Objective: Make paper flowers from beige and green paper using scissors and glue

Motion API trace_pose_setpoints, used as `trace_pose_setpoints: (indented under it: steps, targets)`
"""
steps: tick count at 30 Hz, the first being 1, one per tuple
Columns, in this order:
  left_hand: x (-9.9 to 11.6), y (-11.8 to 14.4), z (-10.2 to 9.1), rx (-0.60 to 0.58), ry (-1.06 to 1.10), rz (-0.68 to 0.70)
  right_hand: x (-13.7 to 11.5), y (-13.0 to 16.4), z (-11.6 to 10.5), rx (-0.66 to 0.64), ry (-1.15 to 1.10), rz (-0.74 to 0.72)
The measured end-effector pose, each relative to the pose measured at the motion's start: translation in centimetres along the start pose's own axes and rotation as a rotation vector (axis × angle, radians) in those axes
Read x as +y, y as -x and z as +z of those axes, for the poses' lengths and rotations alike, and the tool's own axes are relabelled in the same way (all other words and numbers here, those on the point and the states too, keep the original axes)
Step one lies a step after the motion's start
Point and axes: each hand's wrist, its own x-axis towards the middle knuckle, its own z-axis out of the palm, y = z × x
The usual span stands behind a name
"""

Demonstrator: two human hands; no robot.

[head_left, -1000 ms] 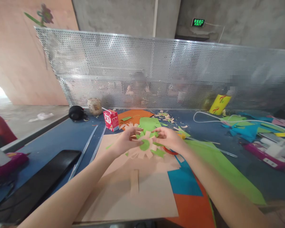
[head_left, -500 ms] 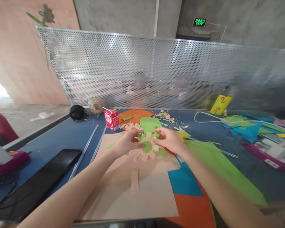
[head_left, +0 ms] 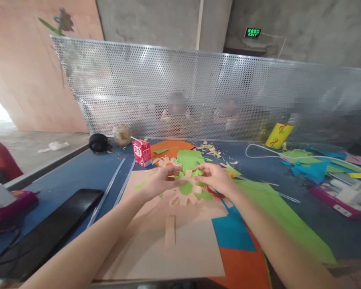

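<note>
Since the earlier frame, little has shifted: we still have both hands at the paper flower [head_left: 185, 188], with the right hand [head_left: 214, 178] slightly higher at its upper edge. Left hand [head_left: 159, 183] pinches the flower's left petals; right fingers grip the top petals. Flower sits over the tan sheet [head_left: 168, 245], near the red carton [head_left: 141, 152].

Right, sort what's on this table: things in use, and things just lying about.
In use:
left hand
right hand
paper flower, pinched by both hands
tan sheet beneath it

Lying about:
red carton
black tablet
paper scraps
white cable
yellow cup
</note>
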Motion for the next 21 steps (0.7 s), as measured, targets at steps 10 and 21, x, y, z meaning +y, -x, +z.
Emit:
trace_pose_setpoints:
  steps: [10,21]
  targets:
    - [-1.6,-1.2,-1.3,0.348,0.038,0.196,1.1,-0.5,0.2,-0.093,-0.021,0.048]
    - [-1.2,-0.6,-0.5,0.252,-0.113,0.199,0.6,-0.4,0.2,-0.109,-0.148,0.042]
